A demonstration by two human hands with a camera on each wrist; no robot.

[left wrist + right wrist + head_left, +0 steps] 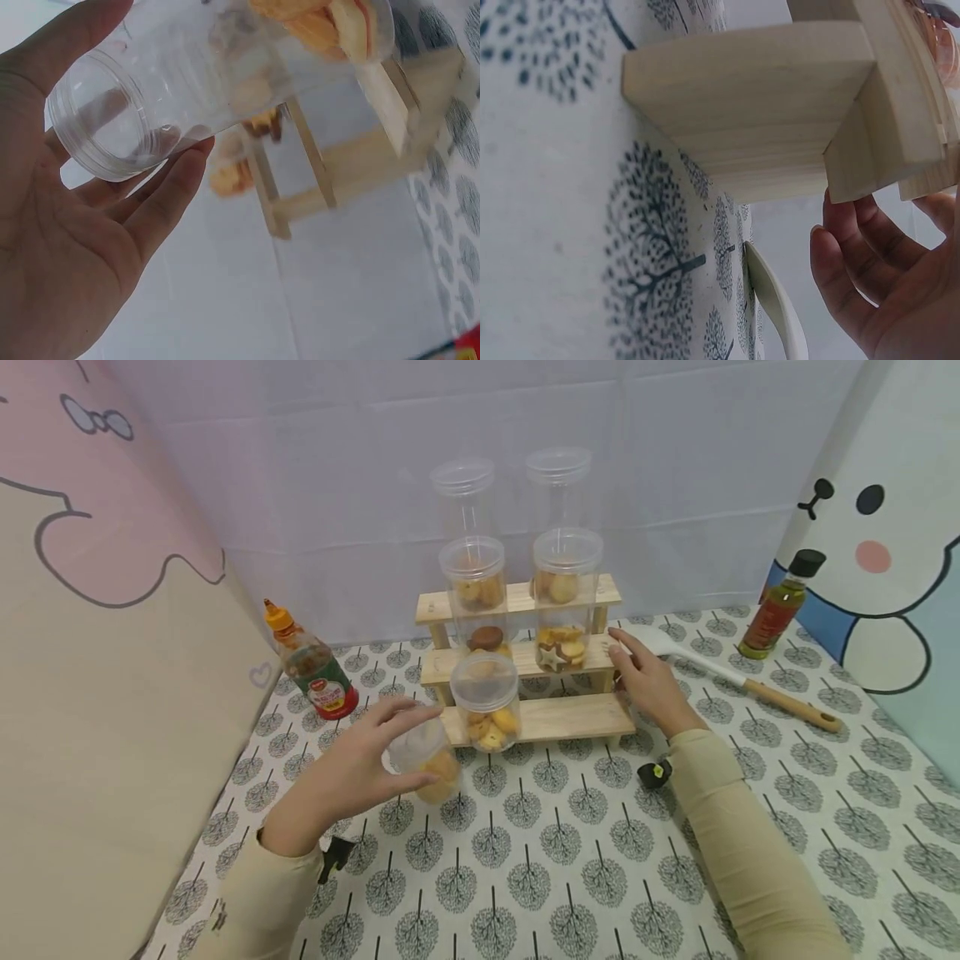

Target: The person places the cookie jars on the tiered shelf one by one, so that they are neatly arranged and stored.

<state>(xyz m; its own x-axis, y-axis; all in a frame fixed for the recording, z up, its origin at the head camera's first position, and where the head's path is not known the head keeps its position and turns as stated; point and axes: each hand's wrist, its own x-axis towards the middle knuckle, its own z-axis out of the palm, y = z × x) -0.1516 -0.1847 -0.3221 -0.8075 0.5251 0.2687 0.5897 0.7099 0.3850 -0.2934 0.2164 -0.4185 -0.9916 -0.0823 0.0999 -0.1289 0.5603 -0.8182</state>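
Observation:
My left hand [356,768] holds a clear lidded jar [438,777] with yellow-orange cookies in its base, thumb on one side and fingers on the other. That jar leans a little, just in front of a three-tier wooden stand [570,718] at its left end. On the lowest tier is a jar of yellow cookies [491,727]. The middle tier bears a jar with a star-shaped cookie [562,647] and a jar with a dark round cookie [486,639]. Two more cookie jars stand on the top tier. My right hand [652,681] touches the stand's right end with loosely bent fingers [844,277].
At the left stands a sauce bottle [318,681] with an orange cap. To the right lies a white spatula with a wooden handle [791,706], and an oil bottle [772,618] stands behind it. A tree-patterned cloth [562,843] covers the table; a pale curtain hangs behind.

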